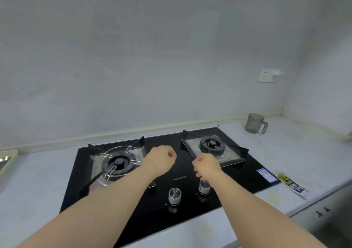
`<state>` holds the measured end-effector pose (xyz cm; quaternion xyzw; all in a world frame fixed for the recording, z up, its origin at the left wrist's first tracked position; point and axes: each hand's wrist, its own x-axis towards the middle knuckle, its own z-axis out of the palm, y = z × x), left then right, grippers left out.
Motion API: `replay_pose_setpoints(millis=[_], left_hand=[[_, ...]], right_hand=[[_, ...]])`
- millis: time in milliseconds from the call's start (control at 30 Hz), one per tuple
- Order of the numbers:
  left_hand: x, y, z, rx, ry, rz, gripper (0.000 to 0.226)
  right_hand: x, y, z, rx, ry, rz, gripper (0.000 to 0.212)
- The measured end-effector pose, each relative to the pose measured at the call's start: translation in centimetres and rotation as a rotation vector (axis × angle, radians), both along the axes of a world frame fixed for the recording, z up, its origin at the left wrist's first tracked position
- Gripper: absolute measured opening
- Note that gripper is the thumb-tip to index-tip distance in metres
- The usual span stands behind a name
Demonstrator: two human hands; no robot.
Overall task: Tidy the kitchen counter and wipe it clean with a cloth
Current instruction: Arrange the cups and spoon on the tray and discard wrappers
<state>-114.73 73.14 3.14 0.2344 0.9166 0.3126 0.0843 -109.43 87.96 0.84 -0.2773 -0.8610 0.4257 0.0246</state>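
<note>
A black glass gas hob is set into the pale counter. Over its middle my left hand hovers as a closed fist holding nothing. My right hand is also curled shut, just above the right knob, with nothing visible in it. A clear grey jug stands at the back right of the counter. Near the hob's right edge a printed packet lies flat. No cloth is in view.
Left burner with a wire ring stand and right burner sit on the hob, with the left knob in front. A pale green tray is at the far left. A wall socket is at the right. Cabinet handles show below.
</note>
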Motion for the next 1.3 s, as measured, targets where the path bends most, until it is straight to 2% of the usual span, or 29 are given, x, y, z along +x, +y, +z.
replay_pose_setpoints(millis=[233,400,533,700,933,1067,1300], left_hand=[[0.0,8.4,-0.7,0.054,-0.078,-0.057,0.023],[-2.2,13.4,-1.0,0.043,-0.065,-0.126,0.019],[-3.8,17.4,-1.6,0.025,-0.048,-0.181,0.023],[-4.8,23.5,-3.1,-0.024,-0.015,-0.245,0.024],[-7.5,34.0,-3.9,0.089,-0.108,-0.214,0.02],[-8.9,40.2,-5.4,0.098,-0.2,-0.112,0.019],[-11.2,47.5,-6.0,0.123,-0.275,0.019,0.024]], right_hand=[[0.8,8.2,-0.2,-0.054,0.011,-0.102,0.016],[0.6,11.9,-0.6,-0.083,0.016,-0.148,0.021],[0.5,15.3,-1.0,-0.113,0.074,-0.213,0.014],[0.0,20.0,-2.7,-0.174,0.05,-0.287,0.013],[-4.8,31.3,-3.9,-0.153,0.094,-0.303,0.016],[-6.5,37.4,-5.6,-0.163,0.038,-0.269,0.024],[-10.3,46.7,-6.2,-0.17,-0.008,-0.238,0.021]])
